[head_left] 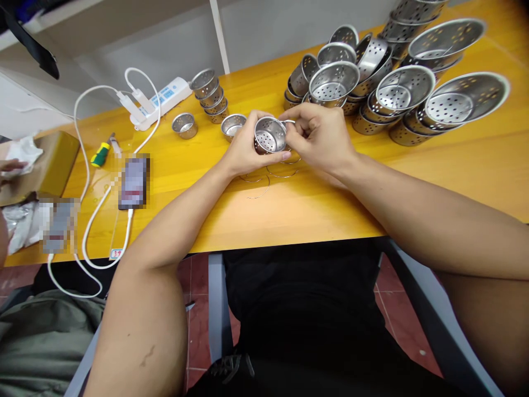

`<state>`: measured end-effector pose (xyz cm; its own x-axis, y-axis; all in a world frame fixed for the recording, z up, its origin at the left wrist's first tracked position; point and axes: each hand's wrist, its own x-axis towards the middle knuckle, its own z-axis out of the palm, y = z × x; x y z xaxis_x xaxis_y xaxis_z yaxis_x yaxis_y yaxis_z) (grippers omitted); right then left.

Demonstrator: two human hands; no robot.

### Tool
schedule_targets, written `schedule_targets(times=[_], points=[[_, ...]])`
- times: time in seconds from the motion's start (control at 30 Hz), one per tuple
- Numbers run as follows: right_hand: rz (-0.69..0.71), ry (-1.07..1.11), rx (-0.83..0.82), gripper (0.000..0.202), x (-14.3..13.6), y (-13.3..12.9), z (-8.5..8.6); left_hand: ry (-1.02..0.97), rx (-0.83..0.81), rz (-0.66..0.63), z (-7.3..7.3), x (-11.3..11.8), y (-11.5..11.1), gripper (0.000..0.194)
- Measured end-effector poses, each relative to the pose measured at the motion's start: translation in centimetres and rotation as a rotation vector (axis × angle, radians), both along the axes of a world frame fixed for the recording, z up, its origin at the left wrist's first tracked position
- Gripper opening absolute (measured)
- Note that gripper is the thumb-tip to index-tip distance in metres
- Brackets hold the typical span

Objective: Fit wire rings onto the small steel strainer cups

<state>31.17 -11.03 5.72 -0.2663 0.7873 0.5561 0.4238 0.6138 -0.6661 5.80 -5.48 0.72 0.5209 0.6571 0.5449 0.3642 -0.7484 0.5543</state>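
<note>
From the head view, your left hand (243, 151) is wrapped around a small perforated steel cup (269, 135), fingers closed on its wall and thumb along its lower edge, so the cup sits tilted with its open mouth facing you, lifted just above the yellow table (314, 204). Your right hand (320, 138) is right beside it, fingertips pinched together on a thin wire handle (288, 122) at the cup's rim; the cup lies between the two hands, touching both. Under your hands several loose wire rings (264, 176) lie flat on the table. Just behind the left hand stands a single small cup (232, 124), with another one (184, 124) further left and a short leaning stack of the same cups (210, 95) behind those. To the right and behind your right hand a big heap of perforated steel baskets (397, 82) crowds the far side of the table, close to your knuckles. On the left a white power strip (163, 102) trails white cables (85, 165) toward a phone (134, 182), and a green-and-yellow screwdriver (101, 153) lies near it. At the left edge another person's hand (10, 165) rests on a cardboard box (52, 165)
</note>
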Motion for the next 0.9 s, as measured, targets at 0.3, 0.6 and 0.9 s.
schedule_targets(times=[0.3,0.6,0.9], points=[[-0.001,-0.013,-0.033,0.042,-0.07,-0.34,0.21,-0.003,-0.031,0.021,0.11,0.25,-0.33,0.114],[-0.036,0.007,-0.122,0.048,0.12,-0.49,0.53,-0.021,-0.062,0.022,0.19,0.16,-0.43,0.114],[-0.003,0.016,-0.113,0.050,0.19,-0.15,0.39,0.035,-0.031,0.039,-0.62,-0.14,0.16,0.125]])
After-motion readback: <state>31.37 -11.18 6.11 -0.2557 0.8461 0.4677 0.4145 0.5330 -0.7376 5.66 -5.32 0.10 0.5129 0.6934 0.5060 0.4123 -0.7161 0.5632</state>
